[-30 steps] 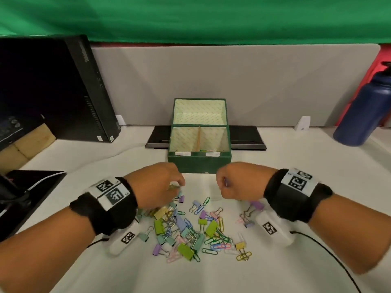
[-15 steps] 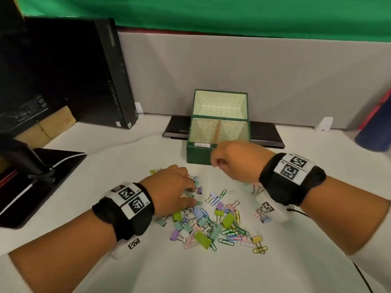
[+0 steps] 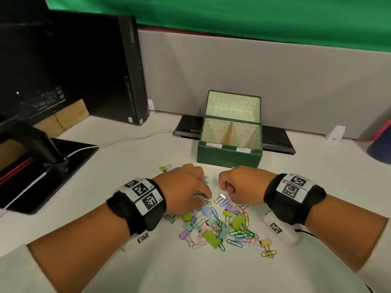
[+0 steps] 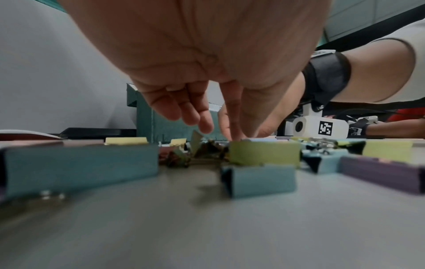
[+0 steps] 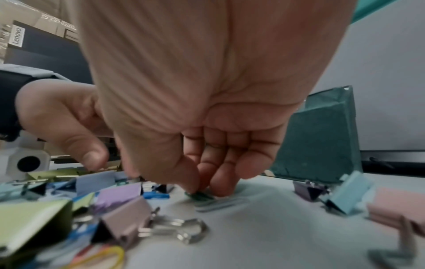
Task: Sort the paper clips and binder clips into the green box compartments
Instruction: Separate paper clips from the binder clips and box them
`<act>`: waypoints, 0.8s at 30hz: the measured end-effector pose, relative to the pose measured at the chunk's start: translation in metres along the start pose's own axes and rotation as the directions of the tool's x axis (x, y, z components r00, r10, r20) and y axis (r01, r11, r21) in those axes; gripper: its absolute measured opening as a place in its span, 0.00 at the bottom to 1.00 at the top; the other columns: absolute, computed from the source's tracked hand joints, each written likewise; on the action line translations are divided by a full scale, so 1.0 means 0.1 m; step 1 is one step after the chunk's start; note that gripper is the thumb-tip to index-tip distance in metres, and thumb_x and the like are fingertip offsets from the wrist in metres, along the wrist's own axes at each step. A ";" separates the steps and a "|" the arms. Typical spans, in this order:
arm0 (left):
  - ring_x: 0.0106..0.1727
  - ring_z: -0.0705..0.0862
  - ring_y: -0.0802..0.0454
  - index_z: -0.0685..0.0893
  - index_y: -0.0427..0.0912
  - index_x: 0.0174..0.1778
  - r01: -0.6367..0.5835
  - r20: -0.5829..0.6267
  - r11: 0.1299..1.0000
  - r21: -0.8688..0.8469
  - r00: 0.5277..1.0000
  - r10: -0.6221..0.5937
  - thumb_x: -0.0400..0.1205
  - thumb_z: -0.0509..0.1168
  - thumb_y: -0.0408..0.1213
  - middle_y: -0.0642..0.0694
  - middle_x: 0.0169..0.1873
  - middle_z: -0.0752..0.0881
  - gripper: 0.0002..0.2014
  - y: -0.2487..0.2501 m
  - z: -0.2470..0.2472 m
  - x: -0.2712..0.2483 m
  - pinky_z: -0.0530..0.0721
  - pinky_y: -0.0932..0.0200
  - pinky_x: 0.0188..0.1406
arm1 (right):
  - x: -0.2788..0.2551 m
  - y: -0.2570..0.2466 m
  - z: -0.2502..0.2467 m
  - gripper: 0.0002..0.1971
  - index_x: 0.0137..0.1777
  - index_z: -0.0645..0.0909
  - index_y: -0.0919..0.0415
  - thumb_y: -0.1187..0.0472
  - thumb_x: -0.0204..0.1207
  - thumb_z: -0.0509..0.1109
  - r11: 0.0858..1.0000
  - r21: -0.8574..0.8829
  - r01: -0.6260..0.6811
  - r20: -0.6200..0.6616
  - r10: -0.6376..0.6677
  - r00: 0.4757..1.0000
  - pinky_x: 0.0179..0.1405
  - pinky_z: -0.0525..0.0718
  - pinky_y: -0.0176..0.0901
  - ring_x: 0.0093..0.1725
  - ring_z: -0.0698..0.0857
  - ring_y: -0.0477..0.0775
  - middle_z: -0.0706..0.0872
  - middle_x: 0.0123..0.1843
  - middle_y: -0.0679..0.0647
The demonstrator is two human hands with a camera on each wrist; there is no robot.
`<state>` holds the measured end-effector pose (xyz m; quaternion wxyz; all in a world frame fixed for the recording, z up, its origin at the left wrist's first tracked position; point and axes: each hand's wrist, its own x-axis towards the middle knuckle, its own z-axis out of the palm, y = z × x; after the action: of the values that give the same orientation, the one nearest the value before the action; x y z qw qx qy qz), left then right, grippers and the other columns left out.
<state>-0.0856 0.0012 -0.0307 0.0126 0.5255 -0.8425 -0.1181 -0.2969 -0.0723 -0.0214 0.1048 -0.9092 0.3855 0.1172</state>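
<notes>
Pastel metal binder clips and wire paper clips lie heaped on my matte white surface; the green box sits open at 12 o'clock. My right hand is knuckles-up, fingers pinching a green paper clip. My left hand has fingertips down in the pile; grip unclear.

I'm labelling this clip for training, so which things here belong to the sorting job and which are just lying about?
Job:
- pile of paper clips and binder clips
- green box
- left hand and right hand, both down at the pile

Lying about:
- black computer tower
- blue bottle
- grey partition
</notes>
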 end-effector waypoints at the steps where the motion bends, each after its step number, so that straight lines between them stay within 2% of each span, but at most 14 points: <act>1: 0.64 0.70 0.57 0.84 0.66 0.65 -0.017 0.004 1.000 0.004 1.000 0.017 0.84 0.62 0.54 0.57 0.60 0.75 0.14 0.01 0.01 0.00 0.75 0.54 0.65 | 0.00 0.00 0.00 0.11 0.54 0.79 0.47 0.62 0.76 0.66 1.000 -0.001 -0.005 -0.002 0.005 1.000 0.38 0.79 0.42 0.42 0.80 0.50 0.79 0.39 0.42; 4: 0.65 0.71 0.56 0.86 0.61 0.61 0.013 0.005 1.000 0.003 1.000 -0.013 0.83 0.64 0.54 0.56 0.59 0.76 0.12 0.00 0.00 0.00 0.75 0.55 0.66 | -0.03 0.03 -0.02 0.10 0.52 0.79 0.47 0.62 0.75 0.66 1.000 0.017 -0.021 -0.046 0.022 0.999 0.42 0.82 0.45 0.44 0.81 0.51 0.81 0.42 0.43; 8: 0.62 0.73 0.56 0.87 0.55 0.47 0.024 -0.029 1.000 -0.003 0.999 -0.025 0.82 0.66 0.49 0.57 0.55 0.77 0.06 0.02 0.00 0.00 0.75 0.58 0.58 | -0.10 0.05 -0.08 0.07 0.48 0.79 0.46 0.58 0.74 0.71 0.999 0.036 0.002 -0.041 -0.001 0.999 0.46 0.86 0.46 0.45 0.83 0.49 0.84 0.45 0.43; 11: 0.62 0.72 0.55 0.88 0.53 0.47 0.016 -0.016 1.000 -0.011 1.000 -0.016 0.80 0.66 0.44 0.57 0.54 0.77 0.06 0.03 0.02 -0.01 0.75 0.59 0.59 | -0.15 0.00 -0.08 0.04 0.47 0.80 0.46 0.57 0.75 0.69 0.998 0.043 0.041 -0.045 -0.039 0.998 0.46 0.87 0.48 0.45 0.84 0.49 0.85 0.45 0.44; 12: 0.62 0.72 0.56 0.87 0.54 0.49 0.016 -0.017 1.000 -0.022 1.000 -0.017 0.79 0.67 0.46 0.57 0.55 0.77 0.06 0.03 0.01 -0.02 0.75 0.58 0.60 | -0.17 -0.04 -0.07 0.02 0.46 0.80 0.47 0.55 0.75 0.70 0.997 0.054 0.052 -0.051 -0.049 0.998 0.44 0.86 0.46 0.43 0.84 0.48 0.86 0.43 0.44; 15: 0.63 0.70 0.59 0.86 0.56 0.51 0.013 -0.004 1.000 0.009 1.000 -0.013 0.76 0.68 0.61 0.57 0.56 0.76 0.16 0.04 0.01 -0.02 0.74 0.57 0.62 | -0.19 -0.15 -0.03 0.12 0.45 0.80 0.49 0.42 0.75 0.73 0.997 0.067 0.036 -0.027 -0.034 0.999 0.40 0.85 0.47 0.39 0.83 0.48 0.86 0.39 0.45; 16: 0.63 0.70 0.59 0.85 0.56 0.52 0.018 0.013 0.999 0.034 1.000 -0.019 0.75 0.68 0.65 0.57 0.56 0.76 0.19 0.04 0.02 -0.01 0.75 0.56 0.62 | -0.19 -0.18 -0.01 0.13 0.45 0.80 0.50 0.42 0.75 0.73 0.998 0.051 0.033 -0.026 -0.032 0.999 0.40 0.84 0.47 0.38 0.82 0.48 0.85 0.39 0.45; 18: 0.62 0.71 0.58 0.85 0.56 0.53 0.025 0.037 0.999 0.034 0.999 -0.026 0.73 0.70 0.64 0.56 0.55 0.76 0.19 0.04 0.02 0.00 0.76 0.55 0.62 | -0.17 -0.22 0.02 0.08 0.47 0.81 0.51 0.48 0.76 0.73 0.998 0.035 0.051 -0.035 -0.050 0.998 0.38 0.80 0.42 0.37 0.79 0.47 0.84 0.39 0.45; 21: 0.57 0.71 0.58 0.82 0.56 0.52 0.015 0.061 1.000 -0.023 0.998 -0.013 0.75 0.72 0.58 0.56 0.51 0.75 0.15 0.06 0.02 -0.01 0.76 0.57 0.55 | -0.16 -0.19 0.01 0.03 0.48 0.83 0.50 0.57 0.76 0.71 0.991 0.122 0.054 -0.029 -0.051 0.998 0.36 0.78 0.34 0.37 0.79 0.46 0.84 0.39 0.45; 24: 0.52 0.75 0.57 0.78 0.55 0.50 0.001 0.052 0.997 -0.079 0.999 0.003 0.76 0.71 0.49 0.58 0.46 0.77 0.11 0.09 0.00 -0.02 0.77 0.59 0.48 | -0.19 -0.11 -0.05 0.02 0.46 0.82 0.48 0.56 0.76 0.72 0.985 0.171 0.028 -0.047 -0.020 0.999 0.38 0.82 0.38 0.37 0.81 0.44 0.86 0.40 0.45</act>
<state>-0.0922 0.0068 -0.0286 0.0115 0.5208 -0.8375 -0.1649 -0.3009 -0.0533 -0.0105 0.1751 -0.9039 0.3854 0.0617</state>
